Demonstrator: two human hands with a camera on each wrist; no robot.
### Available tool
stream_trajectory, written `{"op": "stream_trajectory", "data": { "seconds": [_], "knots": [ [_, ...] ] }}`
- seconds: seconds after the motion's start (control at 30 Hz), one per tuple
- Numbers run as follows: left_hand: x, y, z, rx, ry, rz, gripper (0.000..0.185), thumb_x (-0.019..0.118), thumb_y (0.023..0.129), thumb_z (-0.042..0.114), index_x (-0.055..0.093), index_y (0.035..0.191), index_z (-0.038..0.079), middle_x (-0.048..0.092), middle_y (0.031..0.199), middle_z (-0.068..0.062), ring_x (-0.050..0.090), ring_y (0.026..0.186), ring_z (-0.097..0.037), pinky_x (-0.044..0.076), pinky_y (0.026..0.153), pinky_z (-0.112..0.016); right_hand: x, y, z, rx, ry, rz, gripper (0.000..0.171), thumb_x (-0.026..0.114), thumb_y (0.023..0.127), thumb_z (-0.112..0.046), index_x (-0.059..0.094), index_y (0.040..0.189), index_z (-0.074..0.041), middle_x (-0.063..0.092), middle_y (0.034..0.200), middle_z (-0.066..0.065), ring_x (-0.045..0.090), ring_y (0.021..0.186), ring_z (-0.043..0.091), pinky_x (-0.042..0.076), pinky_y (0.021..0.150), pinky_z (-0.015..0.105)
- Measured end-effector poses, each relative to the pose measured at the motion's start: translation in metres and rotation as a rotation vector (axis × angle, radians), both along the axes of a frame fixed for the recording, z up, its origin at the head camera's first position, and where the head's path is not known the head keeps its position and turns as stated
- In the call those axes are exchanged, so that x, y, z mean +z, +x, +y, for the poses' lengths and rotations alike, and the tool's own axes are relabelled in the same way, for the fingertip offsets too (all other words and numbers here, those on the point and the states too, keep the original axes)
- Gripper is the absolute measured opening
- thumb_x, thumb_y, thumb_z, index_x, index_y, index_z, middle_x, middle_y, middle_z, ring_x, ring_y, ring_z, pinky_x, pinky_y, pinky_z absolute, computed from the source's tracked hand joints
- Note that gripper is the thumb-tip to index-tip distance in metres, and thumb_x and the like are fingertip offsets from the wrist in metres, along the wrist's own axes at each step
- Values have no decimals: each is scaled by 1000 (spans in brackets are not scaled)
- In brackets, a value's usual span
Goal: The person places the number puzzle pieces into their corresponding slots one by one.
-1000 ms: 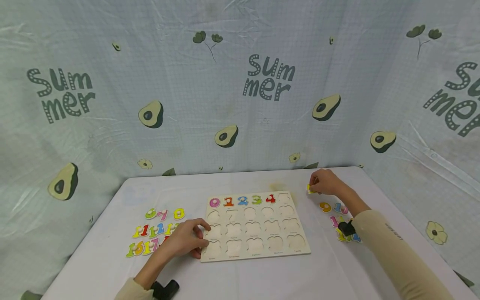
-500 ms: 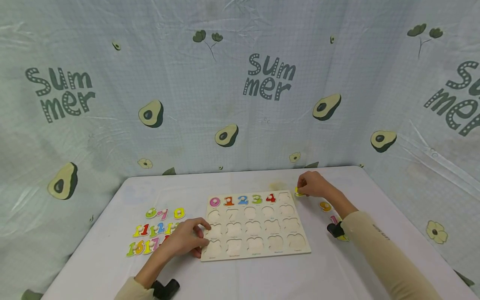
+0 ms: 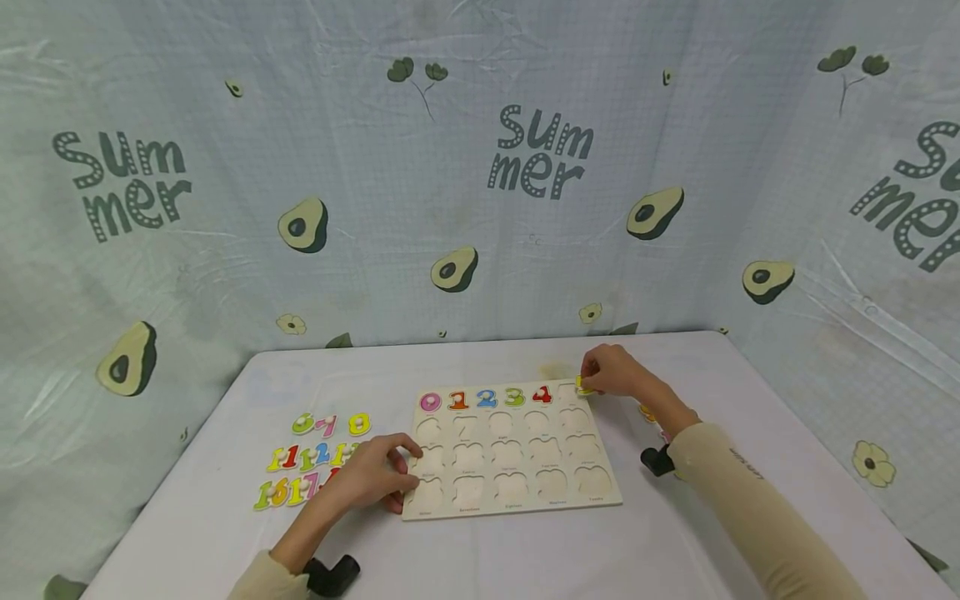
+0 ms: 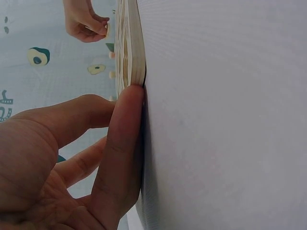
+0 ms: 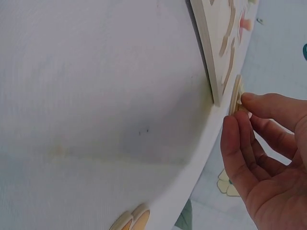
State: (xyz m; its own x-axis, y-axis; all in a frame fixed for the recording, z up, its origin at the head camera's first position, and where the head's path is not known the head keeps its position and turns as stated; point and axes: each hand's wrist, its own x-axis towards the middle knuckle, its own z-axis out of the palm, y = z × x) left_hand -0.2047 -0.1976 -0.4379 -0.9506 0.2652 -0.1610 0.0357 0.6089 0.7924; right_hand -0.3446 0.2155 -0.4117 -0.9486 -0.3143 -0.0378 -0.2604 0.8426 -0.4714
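Observation:
My right hand pinches a yellow number puzzle piece by its knob, over the board's far right corner. In the right wrist view the piece stands on edge between thumb and fingers, close to the board's corner. The wooden number board lies flat, its top row holding a pink 0, orange 1, blue 2, green 3 and red 4. At its left edge rests my left hand, fingertips touching the side and top, fingers loosely bent.
Left of the board lie several loose number pieces, among them a green 6 and a yellow 8. More pieces, one orange, sit on the right, mostly hidden under my right forearm. A printed cloth hangs behind the table.
My right hand has moved left with the yellow piece, from the table beyond the board to its far right corner. The forearm now covers more of the right-hand pieces. My left hand stays put.

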Motion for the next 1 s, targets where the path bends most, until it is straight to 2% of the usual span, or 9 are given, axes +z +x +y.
{"op": "stream_trajectory", "data": {
  "seconds": [0.2, 1.0],
  "knots": [
    [-1, -1, 0, -1, 2, -7, 35, 80, 85, 6, 68, 117, 6, 58, 82, -8, 65, 48, -15, 57, 51, -31, -3, 0, -8, -1, 3, -14, 5, 73, 89, -9, 70, 88, -6, 65, 79, 5, 57, 67, 14, 49, 63, 26],
    [0, 0, 0, -1, -10, -3, 35, 81, 85, 6, 67, 117, 6, 57, 82, -8, 65, 49, -16, 57, 51, -31, -5, 5, -25, 58, 38, 40, 3, 73, 87, -9, 72, 85, -7, 66, 78, 4, 55, 70, 15, 46, 65, 27]
  ]
}}
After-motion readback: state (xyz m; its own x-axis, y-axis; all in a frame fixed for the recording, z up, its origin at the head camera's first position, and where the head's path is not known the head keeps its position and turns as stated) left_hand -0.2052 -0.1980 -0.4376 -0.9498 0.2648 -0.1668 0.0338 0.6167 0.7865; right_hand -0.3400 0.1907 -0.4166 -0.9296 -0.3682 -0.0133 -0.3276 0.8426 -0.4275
